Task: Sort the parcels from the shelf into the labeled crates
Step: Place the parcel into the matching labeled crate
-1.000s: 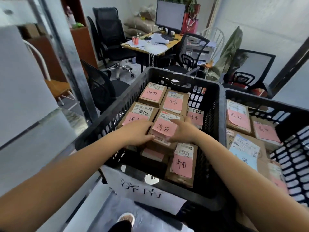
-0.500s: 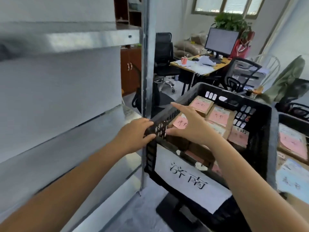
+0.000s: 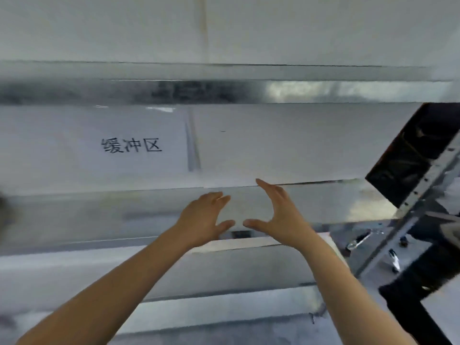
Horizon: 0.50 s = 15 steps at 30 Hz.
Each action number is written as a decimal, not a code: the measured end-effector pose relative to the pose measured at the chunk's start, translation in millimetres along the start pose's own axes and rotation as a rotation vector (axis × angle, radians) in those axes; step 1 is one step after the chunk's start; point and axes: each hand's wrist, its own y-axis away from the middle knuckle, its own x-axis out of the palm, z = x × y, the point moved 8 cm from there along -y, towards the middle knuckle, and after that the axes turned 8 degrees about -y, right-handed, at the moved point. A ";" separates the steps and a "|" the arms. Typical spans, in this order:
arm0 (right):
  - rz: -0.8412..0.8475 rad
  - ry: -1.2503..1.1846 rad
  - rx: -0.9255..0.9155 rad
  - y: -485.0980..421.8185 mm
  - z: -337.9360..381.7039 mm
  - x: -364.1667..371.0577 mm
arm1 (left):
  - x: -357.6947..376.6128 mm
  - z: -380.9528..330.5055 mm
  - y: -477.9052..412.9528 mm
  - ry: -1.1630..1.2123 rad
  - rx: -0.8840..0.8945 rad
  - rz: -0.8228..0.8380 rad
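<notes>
Both are empty: left hand (image 3: 201, 220) and right hand (image 3: 281, 215) reach out with fingers spread, side by side, before the metal shelf (image 3: 99, 215). No parcel shows ahead of them, nor any crate. Judging by that, little sorting is left.

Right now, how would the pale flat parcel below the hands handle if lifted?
The pale flat parcel probably stays stiff: its front edge runs straight, like cardboard. Low and flat, it should slide on the metal shelf rather than tip. Its weight cannot be judged; the view is blurred.
</notes>
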 end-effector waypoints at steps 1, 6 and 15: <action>0.041 -0.025 -0.025 -6.6 14.8 22.8 | 0.5 25.3 16.7 -0.001 -0.056 0.000; 0.265 -0.167 -0.147 -27.3 84.5 127.7 | -3.5 135.1 104.7 -0.003 -0.328 -0.017; 0.516 -0.220 -0.326 -56.7 187.2 264.8 | -22.9 264.6 230.6 0.014 -0.780 -0.106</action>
